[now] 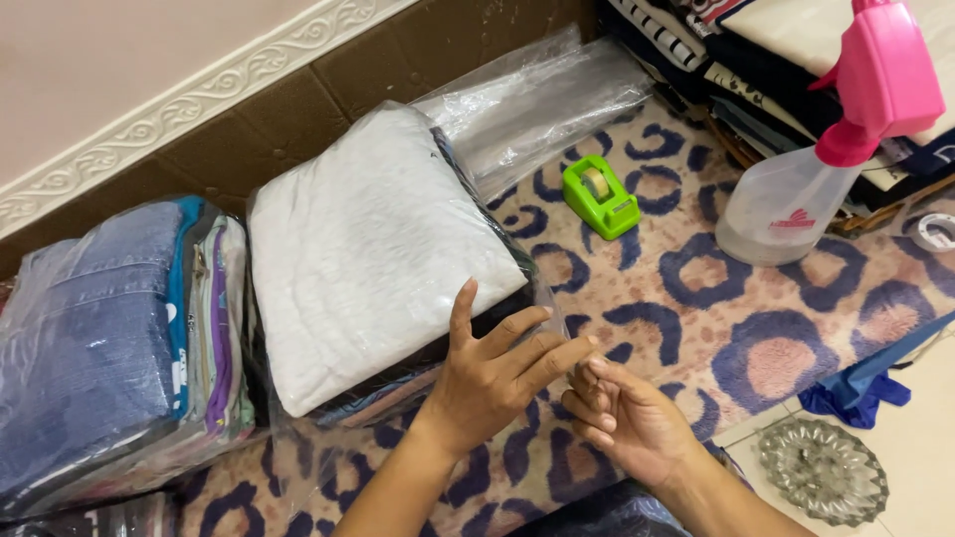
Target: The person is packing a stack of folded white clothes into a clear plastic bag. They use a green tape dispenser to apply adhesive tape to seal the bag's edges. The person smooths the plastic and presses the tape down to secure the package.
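The left hand (492, 373) rests with spread fingers on the edge of a clear plastic bag holding a folded white textured cloth (373, 249). The right hand (627, 418), just right of that bag, curls its fingertips against the left fingertips. A small green tape dispenser (600, 196) sits beyond the bag's right edge on the leopard-print rug (756, 318).

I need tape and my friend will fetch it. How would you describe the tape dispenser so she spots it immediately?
Start at the patterned pink-and-navy rug. Between the white folded cloth in a clear plastic bag and the clear spray bottle with a pink trigger head sits the small lime-green plastic tape dispenser, the only bright green thing there.
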